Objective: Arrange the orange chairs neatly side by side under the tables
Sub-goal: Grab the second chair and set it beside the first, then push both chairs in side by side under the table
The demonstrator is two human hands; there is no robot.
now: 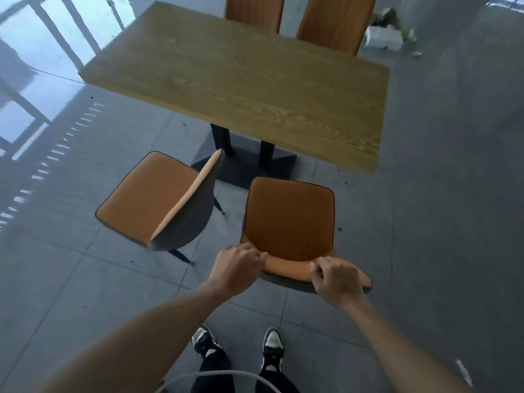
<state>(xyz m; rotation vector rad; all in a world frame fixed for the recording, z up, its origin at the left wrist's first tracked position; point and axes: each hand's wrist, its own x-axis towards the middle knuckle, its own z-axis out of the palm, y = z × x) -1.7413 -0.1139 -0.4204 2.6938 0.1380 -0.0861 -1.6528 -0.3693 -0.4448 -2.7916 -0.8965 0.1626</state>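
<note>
An orange chair (289, 219) stands right in front of me, its seat facing the wooden table (241, 80). Both my hands hold the top edge of its backrest: my left hand (238, 269) at the left end, my right hand (337, 282) at the right end. A second orange chair (153, 197) stands to the left, turned sideways, with its grey back towards the first chair. Two more orange chairs (255, 12) (334, 24) stand side by side at the table's far edge, only their backrests showing.
The table rests on a black pedestal base (246, 165). Grey tiled floor surrounds everything. White debris and rubbish (385, 35) lie on the floor at the far right. Glass panels with railing (34, 66) run along the left. My shoes (238, 347) are just behind the chair.
</note>
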